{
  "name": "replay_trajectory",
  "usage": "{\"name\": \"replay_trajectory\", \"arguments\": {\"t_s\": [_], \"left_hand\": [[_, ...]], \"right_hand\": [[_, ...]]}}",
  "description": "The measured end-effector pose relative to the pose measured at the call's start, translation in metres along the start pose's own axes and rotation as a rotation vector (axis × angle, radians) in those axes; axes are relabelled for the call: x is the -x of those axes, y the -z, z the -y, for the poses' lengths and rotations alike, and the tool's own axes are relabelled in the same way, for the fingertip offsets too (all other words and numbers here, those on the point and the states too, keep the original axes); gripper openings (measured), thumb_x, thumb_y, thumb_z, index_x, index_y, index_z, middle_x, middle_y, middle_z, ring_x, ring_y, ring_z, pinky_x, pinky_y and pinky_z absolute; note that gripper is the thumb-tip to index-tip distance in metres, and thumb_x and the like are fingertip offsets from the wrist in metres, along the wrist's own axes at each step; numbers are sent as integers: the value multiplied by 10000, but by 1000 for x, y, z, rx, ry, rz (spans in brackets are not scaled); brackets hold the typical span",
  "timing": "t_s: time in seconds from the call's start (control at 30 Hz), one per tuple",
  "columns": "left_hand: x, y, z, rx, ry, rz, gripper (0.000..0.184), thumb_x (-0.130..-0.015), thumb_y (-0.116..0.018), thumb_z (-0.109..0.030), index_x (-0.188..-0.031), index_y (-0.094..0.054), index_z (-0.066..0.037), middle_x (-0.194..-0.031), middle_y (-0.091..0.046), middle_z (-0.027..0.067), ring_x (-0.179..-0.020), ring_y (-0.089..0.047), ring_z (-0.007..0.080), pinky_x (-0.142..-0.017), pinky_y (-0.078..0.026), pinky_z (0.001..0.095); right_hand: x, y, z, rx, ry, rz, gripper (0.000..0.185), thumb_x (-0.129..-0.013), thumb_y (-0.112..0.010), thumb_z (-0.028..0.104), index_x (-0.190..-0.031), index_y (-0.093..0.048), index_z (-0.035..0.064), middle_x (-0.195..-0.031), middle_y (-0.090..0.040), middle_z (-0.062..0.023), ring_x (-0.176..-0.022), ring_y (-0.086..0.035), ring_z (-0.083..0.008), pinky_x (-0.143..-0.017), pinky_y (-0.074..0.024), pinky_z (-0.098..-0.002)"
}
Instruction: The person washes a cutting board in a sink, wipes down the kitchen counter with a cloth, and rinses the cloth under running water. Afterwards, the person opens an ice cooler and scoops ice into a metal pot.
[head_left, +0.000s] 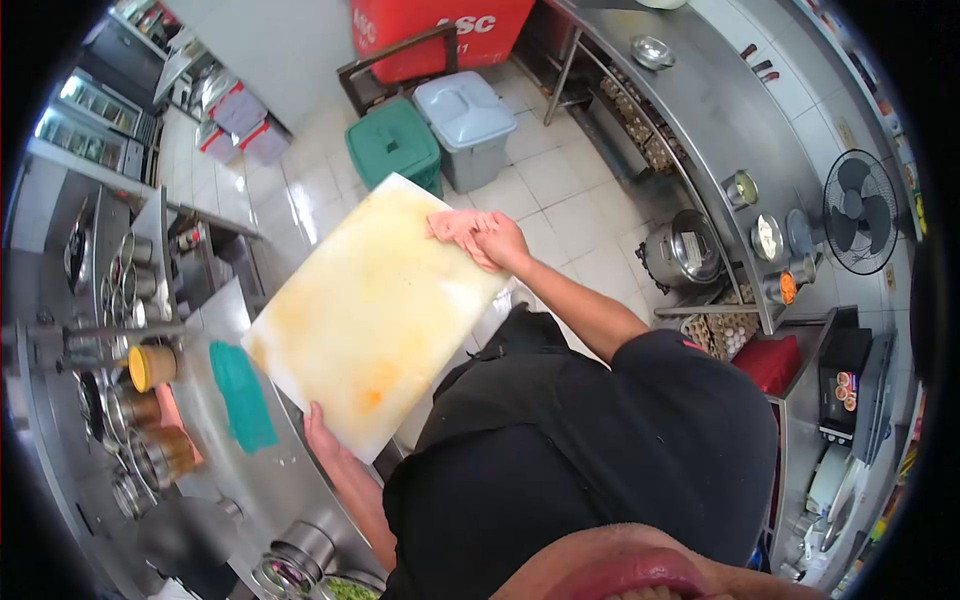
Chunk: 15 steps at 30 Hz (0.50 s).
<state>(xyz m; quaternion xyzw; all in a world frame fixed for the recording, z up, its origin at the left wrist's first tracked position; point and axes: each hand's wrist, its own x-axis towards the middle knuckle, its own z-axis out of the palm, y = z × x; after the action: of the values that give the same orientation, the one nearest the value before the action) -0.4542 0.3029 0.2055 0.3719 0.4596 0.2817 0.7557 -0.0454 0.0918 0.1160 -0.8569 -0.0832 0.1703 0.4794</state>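
A large white cutting board [365,300], stained yellow and orange, is held up in front of me at a slant. My left hand [328,440] grips its lower left edge, with most of the fingers hidden beneath it. At the upper right edge, my right hand [500,242] is closed on a pink cloth [456,226], which lies against the board's surface. Left of the board, a green cloth [241,397] is spread on the steel counter [205,400].
A green lidded bin [393,142] and a grey bin [466,120] stand on the tiled floor beyond the board. Pots [160,455] and a yellow-lidded tub [151,368] line the left side. Along the right runs a steel counter [700,110] with metal bowls and a fan [858,212].
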Motion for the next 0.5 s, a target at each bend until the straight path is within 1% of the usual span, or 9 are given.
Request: {"name": "replay_trajectory", "arguments": {"t_s": [0.03, 0.13, 0.23, 0.27, 0.37, 0.43, 0.5], "left_hand": [[-13, -25, 5, -9, -5, 40, 406, -987, -492, -191, -1313, -453, 48, -1240, -572, 199, -1081, -613, 325, -899, -521, 441], [-43, -109, 28, 29, 76, 158, 376, -980, -506, -175, -1285, -478, 43, -1221, -588, 186, -1056, -624, 315, -896, -520, 439], [-70, -201, 54, -33, 95, 237, 380, -972, -537, -178, -1282, -485, 35, -1212, -596, 174, -1042, -628, 293, -894, -515, 415], [-84, -229, 62, -37, 94, 276, 383, -969, -546, -178, -1281, -485, 34, -1212, -595, 172, -1043, -627, 289, -895, -513, 407], [-112, -301, 78, -68, 80, 248, 374, -959, -567, -178, -1258, -498, 36, -1197, -603, 163, -1043, -625, 276, -901, -504, 379], [-116, -350, 73, -118, 79, 261, 394, -951, -571, -211, -1262, -502, 22, -1192, -608, 158, -1041, -627, 277, -888, -515, 391], [-129, -389, 70, -149, 79, 292, 413, -937, -584, -228, -1263, -504, 14, -1187, -612, 156, -1036, -630, 279, -879, -522, 399]], "right_hand": [[-13, 23, -7, 1, -11, -32, 299, -733, -691, 187, -945, -592, 1, -899, -657, -173, -845, -636, -283, -758, -500, -377], [-51, 98, -31, -9, -106, -147, 289, -747, -688, 179, -943, -590, -9, -900, -654, -179, -844, -630, -271, -772, -502, -354], [-109, 161, -84, -38, -143, -250, 281, -760, -686, 136, -983, -600, -11, -913, -660, -149, -862, -632, -234, -790, -503, -327], [-127, 182, -96, -92, -129, -282, 269, -763, -685, 114, -986, -600, -10, -916, -660, -136, -869, -630, -217, -787, -504, -320], [-168, 232, -112, -220, -100, -360, 251, -770, -679, 54, -999, -598, -10, -931, -658, -100, -887, -622, -173, -783, -504, -298], [-198, 258, -116, -259, -92, -412, 260, -772, -673, 19, -1017, -593, -13, -947, -651, -81, -897, -615, -154, -783, -503, -282], [-225, 276, -117, -328, -71, -447, 268, -776, -666, 5, -1030, -584, -20, -965, -644, -83, -901, -613, -152, -788, -502, -272]]}}
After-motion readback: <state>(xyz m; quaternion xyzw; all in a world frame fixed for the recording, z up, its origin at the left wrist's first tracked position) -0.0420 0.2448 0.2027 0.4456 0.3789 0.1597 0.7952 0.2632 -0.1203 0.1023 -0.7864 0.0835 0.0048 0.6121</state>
